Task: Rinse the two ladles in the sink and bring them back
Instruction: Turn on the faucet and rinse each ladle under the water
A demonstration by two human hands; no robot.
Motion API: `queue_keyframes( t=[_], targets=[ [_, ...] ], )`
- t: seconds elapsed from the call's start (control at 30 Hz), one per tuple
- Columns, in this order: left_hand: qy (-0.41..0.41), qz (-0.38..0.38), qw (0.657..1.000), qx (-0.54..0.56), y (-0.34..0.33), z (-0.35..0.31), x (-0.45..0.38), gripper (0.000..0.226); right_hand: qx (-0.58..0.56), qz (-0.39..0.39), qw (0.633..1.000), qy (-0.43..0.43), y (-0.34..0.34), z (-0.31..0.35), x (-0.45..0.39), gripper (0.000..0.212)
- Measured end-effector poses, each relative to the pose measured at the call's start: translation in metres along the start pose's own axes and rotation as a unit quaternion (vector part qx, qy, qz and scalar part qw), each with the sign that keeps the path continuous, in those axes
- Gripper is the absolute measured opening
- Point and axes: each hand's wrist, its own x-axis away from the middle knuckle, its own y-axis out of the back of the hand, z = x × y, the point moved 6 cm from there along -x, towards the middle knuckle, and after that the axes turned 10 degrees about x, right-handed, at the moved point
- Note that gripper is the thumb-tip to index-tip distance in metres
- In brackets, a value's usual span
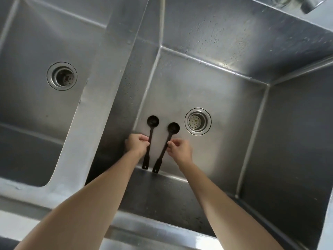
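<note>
Two black ladles are down in the right basin of a steel double sink (207,91), bowls pointing away from me. My left hand (137,144) pinches the handle of the left ladle (151,134) about midway. My right hand (180,148) pinches the handle of the right ladle (168,139) the same way. Both handle ends reach toward the basin's near wall. I cannot tell whether the ladles rest on the basin floor or hang just above it. No water is running over them.
A round drain strainer (197,121) sits just right of the ladle bowls. The left basin has its own drain (62,76). A steel divider (108,83) separates the basins. Part of a faucet (310,3) shows at the top right. Droplets speckle the basin's back wall.
</note>
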Motion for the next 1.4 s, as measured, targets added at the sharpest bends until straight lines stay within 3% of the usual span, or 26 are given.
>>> queue_keyframes(
  t=[0.1, 0.17, 0.33, 0.43, 0.77, 0.87, 1.03, 1.1, 1.2, 1.3, 1.4],
  targets=[
    [0.003, 0.009, 1.000, -0.004, 0.001, 0.000, 0.001, 0.022, 0.011, 0.004, 1.000, 0.014, 0.004, 0.005, 0.007, 0.022],
    [-0.013, 0.022, 0.999, -0.032, 0.003, -0.007, 0.007, 0.028, 0.020, 0.001, 0.999, 0.027, 0.016, 0.014, 0.017, 0.008],
    [-0.116, 0.084, 0.986, -0.089, 0.007, -0.055, 0.056, 0.040, -0.031, -0.040, 0.998, 0.044, 0.076, 0.041, 0.055, 0.009],
    [-0.161, 0.126, 0.976, -0.077, 0.002, -0.106, 0.098, 0.040, -0.035, -0.077, 0.994, 0.071, 0.126, 0.065, 0.077, 0.018],
    [-0.343, 0.149, 0.927, 0.031, -0.015, -0.325, 0.201, 0.047, 0.009, -0.228, 0.953, 0.197, 0.295, 0.177, 0.129, 0.037],
    [-0.395, 0.125, 0.910, 0.029, -0.025, -0.382, 0.214, 0.050, -0.028, -0.250, 0.938, 0.239, 0.339, 0.216, 0.129, 0.038],
    [-0.461, 0.134, 0.877, -0.022, -0.063, -0.449, 0.225, 0.066, 0.016, -0.236, 0.920, 0.312, 0.371, 0.283, 0.110, 0.051],
    [-0.470, 0.145, 0.870, -0.031, -0.081, -0.464, 0.225, 0.060, 0.043, -0.238, 0.914, 0.325, 0.374, 0.299, 0.100, 0.047],
    [-0.475, 0.144, 0.868, -0.018, -0.101, -0.479, 0.219, 0.036, 0.040, -0.248, 0.913, 0.323, 0.377, 0.307, 0.082, 0.022],
    [-0.487, 0.113, 0.866, -0.022, -0.105, -0.484, 0.209, 0.025, 0.025, -0.242, 0.914, 0.324, 0.374, 0.306, 0.066, 0.020],
    [-0.511, 0.129, 0.849, -0.018, -0.105, -0.486, 0.203, 0.019, -0.037, -0.238, 0.911, 0.335, 0.373, 0.302, 0.060, 0.015]
  ],
)
